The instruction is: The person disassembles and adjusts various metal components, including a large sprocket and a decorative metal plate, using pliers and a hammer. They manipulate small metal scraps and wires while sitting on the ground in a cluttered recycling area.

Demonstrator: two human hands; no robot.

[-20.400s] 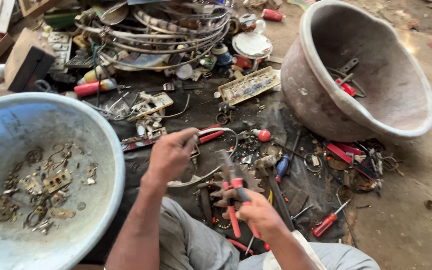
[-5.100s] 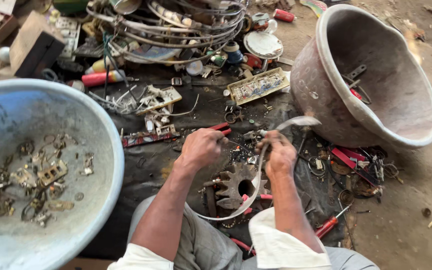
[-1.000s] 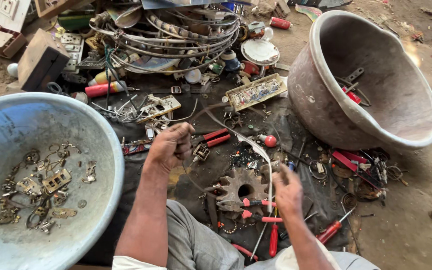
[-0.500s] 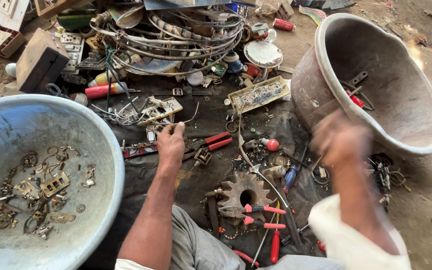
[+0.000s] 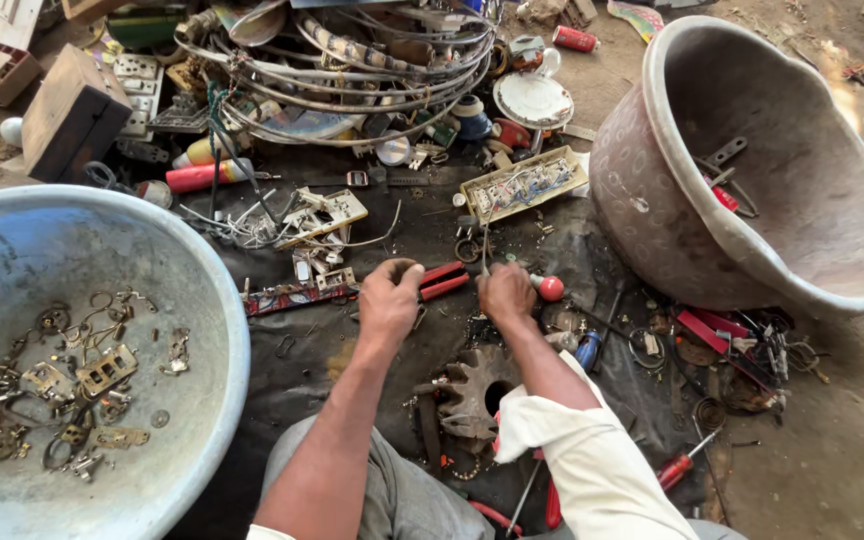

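The left hand (image 5: 388, 300) and right hand (image 5: 505, 292) rest knuckles-up on the dark ground cloth (image 5: 302, 360), both curled closed at the red-handled pliers (image 5: 442, 281) lying between them; a rusty toothed gear (image 5: 472, 390) lies just nearer than both. Left of the left hand, the wide pale-blue metal basin (image 5: 192, 290) holds small brass fittings (image 5: 72, 385). Beyond and right of the right hand, the tilted brown clay tub (image 5: 652, 220) holds a few red-and-metal scraps (image 5: 724, 190).

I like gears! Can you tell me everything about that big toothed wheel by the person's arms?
The gear wheel is thick, dull grey-brown metal, rusty and dirty looking, with chunky blunt teeth around its rim and a round dark hole through its middle. It lies flat on the black ground sheet, just in front of the person's knees. The white sleeve covers its right edge. Neither hand touches it.
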